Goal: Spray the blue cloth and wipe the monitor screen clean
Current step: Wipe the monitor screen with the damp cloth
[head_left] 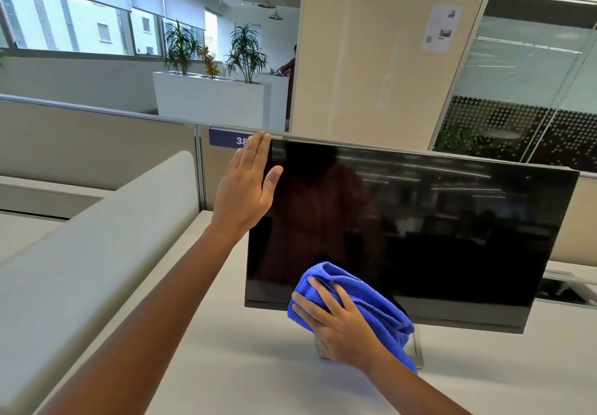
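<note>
A black monitor [436, 230] stands tilted on the white desk, its dark screen showing reflections. My left hand [247, 182] grips the monitor's upper left edge, fingers behind the frame and thumb on the front. My right hand [336, 324] presses a bunched blue cloth [371, 301] against the lower left part of the screen, over the bottom bezel. The cloth hides part of the monitor's stand. No spray bottle is in view.
The white desk [242, 350] is bounded by a beige partition [97, 143] behind and a low padded divider [97, 246] on the left. A cable hatch [565, 288] lies at the right. A wide pillar, planters and a distant person stand beyond.
</note>
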